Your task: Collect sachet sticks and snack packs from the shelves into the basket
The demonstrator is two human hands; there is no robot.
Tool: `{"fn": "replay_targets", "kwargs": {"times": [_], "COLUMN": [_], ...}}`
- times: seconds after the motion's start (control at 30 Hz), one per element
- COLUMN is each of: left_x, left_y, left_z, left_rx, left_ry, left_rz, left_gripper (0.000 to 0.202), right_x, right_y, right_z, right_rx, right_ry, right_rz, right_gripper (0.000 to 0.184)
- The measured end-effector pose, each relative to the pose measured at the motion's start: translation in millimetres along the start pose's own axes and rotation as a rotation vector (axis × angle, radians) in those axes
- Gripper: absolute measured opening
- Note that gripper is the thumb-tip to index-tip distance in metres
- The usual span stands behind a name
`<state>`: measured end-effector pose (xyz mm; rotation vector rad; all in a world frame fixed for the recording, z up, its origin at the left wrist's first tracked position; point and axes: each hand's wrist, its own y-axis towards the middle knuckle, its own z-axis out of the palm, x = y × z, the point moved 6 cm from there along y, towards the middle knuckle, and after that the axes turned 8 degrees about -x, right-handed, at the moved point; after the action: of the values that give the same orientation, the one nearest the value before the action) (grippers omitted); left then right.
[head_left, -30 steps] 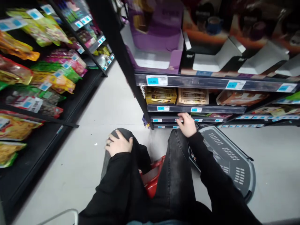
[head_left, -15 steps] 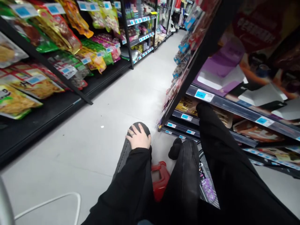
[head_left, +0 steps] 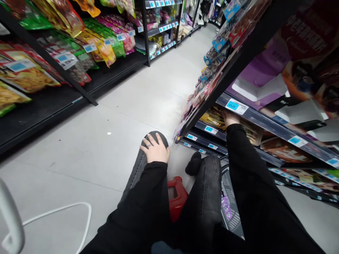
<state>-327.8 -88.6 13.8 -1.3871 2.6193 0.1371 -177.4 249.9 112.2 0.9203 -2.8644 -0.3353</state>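
My left hand (head_left: 155, 148) lies flat on my left knee, fingers spread, a ring on one finger. To the right, my right hand (head_left: 231, 118) reaches into a lower shelf among packaged goods. Its fingers are hidden under the shelf edge, so what they touch does not show. Just left of it lie yellow-gold packets (head_left: 214, 119). Right of the wrist are pale brown packets (head_left: 251, 132). Above hangs a price label (head_left: 236, 106) on the shelf edge. Between my legs stands a red plastic object with a handle opening (head_left: 178, 203).
A dark shopping basket (head_left: 233, 208) with a purple item (head_left: 226, 207) sits by my right leg. Snack bags (head_left: 28, 70) fill the left rack. Bagged goods (head_left: 212, 56) hang at the right rack's end. A white curved cable (head_left: 60, 207) crosses the floor (head_left: 111, 158) at lower left.
My view has shifted slightly, and the left shelves sit higher and further left. More of my right hand's back and wrist shows at the shelf. My left hand stays on the knee.
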Motion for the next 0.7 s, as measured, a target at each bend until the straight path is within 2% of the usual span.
{"fn": "replay_targets", "kwargs": {"times": [0.07, 0.13, 0.2, 0.23, 0.3, 0.37, 0.43, 0.47, 0.5, 0.53, 0.6, 0.7], "left_x": [1.9, -2.4, -16.9, -26.4, -44.9, -62.6, -76.1, -79.4, -80.6, -80.6, -80.2, -78.9], "left_y": [-1.1, -4.4, -12.2, -18.1, -30.8, -45.2, -64.3, -73.2, -79.7, -83.4, -85.4, -85.6], "left_z": [-3.3, -8.4, -13.4, -14.2, -9.5, 7.6, 28.4, 36.6, 42.3, 45.8, 47.8, 47.9], "left_rx": [-0.022, -0.066, -0.088, -0.056, 0.132, 0.511, 0.926, 1.077, 1.171, 1.21, 1.198, 1.167], "left_ry": [-0.017, -0.115, -0.355, -0.536, -0.969, -1.309, -1.368, -1.313, -1.248, -1.196, -1.151, -1.112], "left_rz": [0.003, 0.073, 0.237, 0.323, 0.393, 0.298, 0.147, 0.094, 0.061, 0.042, 0.031, 0.036], "left_gripper": [0.08, 0.073, 0.063, 0.061, 0.066, 0.073, 0.069, 0.064, 0.057, 0.051, 0.045, 0.043], "right_x": [0.4, 5.6, 13.1, 18.0, 34.1, 58.8, 77.7, 82.1, 83.0, 80.9, 71.1, 50.9], "right_y": [-16.5, -39.1, -71.7, -92.3, -143.2, -202.1, -250.6, -267.4, -279.8, -289.0, -301.6, -307.6], "right_z": [-10.7, -23.5, -33.4, -33.9, -23.6, -8.2, 3.8, 9.9, 16.4, 23.4, 37.1, 50.2], "right_rx": [-0.076, -0.135, -0.12, -0.047, 0.253, 0.622, 0.835, 0.877, 0.893, 0.906, 0.952, 0.995], "right_ry": [-0.075, -0.061, 0.068, 0.183, 0.475, 0.749, 0.921, 0.981, 1.033, 1.076, 1.133, 1.107], "right_rz": [0.024, 0.021, 0.025, 0.031, 0.046, 0.022, 0.015, 0.039, 0.083, 0.143, 0.264, 0.338], "right_gripper": [0.034, 0.035, 0.033, 0.031, 0.029, 0.027, 0.026, 0.024, 0.024, 0.025, 0.034, 0.032]}}
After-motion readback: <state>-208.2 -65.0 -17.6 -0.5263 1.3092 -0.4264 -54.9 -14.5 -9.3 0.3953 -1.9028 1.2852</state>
